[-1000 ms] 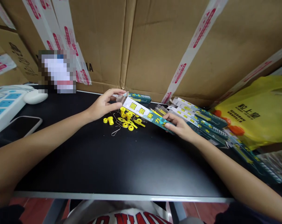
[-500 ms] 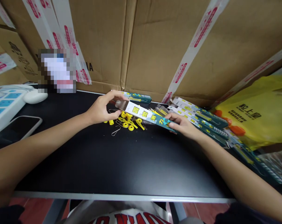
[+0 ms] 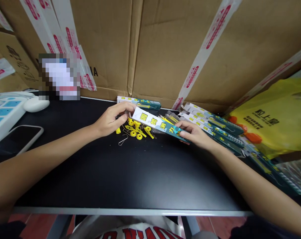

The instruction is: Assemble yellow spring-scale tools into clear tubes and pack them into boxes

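Observation:
A slim printed cardboard box (image 3: 156, 122), white at the left and dark green at the right with large yellow characters, is held tilted above the black table. My right hand (image 3: 192, 131) is closed around its green end. At the white end, the fingers of my left hand (image 3: 113, 119) are closed against the box's edge; the fingertips are partly hidden. Below the box lies a heap of yellow plastic parts (image 3: 140, 136) with small springs, and a bent wire hook (image 3: 123, 140) lies in front. Clear tubes with yellow inside (image 3: 172, 117) lie behind the box.
Another such box (image 3: 148, 104) lies at the back, and several more (image 3: 212, 127) lie stacked at the right beside a yellow plastic bag (image 3: 267, 116). At the left are a phone (image 3: 20, 139), a white mouse (image 3: 36, 103) and a power strip (image 3: 7, 116). Large cartons (image 3: 165, 49) stand behind.
My left fingers have closed in on the white end of the box. The greyish piece that stuck out there no longer shows. My right hand keeps its grip.

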The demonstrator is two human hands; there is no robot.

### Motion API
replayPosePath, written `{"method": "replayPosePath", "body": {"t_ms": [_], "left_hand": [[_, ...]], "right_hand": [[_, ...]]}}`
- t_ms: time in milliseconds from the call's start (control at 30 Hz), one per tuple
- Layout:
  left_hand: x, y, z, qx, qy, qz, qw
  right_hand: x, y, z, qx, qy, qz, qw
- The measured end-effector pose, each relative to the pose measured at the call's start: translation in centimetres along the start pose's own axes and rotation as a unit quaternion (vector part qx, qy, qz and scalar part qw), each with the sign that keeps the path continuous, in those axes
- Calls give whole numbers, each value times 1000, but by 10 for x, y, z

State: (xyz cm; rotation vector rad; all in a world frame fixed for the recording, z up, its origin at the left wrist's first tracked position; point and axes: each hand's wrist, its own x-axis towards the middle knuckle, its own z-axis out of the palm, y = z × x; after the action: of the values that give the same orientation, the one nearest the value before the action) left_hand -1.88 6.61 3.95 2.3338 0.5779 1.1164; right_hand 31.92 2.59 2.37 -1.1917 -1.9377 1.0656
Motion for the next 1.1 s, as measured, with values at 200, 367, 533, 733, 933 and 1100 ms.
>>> {"method": "replayPosePath", "body": {"t_ms": [200, 367, 533, 733, 933, 1100], "left_hand": [[2, 4, 6, -46, 22, -56, 997], [-2, 10, 14, -145, 82, -103, 981], [-27, 12, 11, -169, 91, -233, 953], [-38, 8, 7, -104, 71, -348, 929], [-34, 5, 6, -103, 93, -356, 924], [-34, 9, 4, -88, 94, -340, 932]], "right_hand": [[1, 1, 4, -26, 4, -16, 1000], [0, -5, 6, -48, -1, -25, 999], [-5, -18, 21, -105, -6, -14, 994], [-7, -20, 42, -254, 1, -76, 964], [-18, -36, 14, -424, -13, -22, 905], [-18, -31, 8, -351, -96, -23, 931]]}}
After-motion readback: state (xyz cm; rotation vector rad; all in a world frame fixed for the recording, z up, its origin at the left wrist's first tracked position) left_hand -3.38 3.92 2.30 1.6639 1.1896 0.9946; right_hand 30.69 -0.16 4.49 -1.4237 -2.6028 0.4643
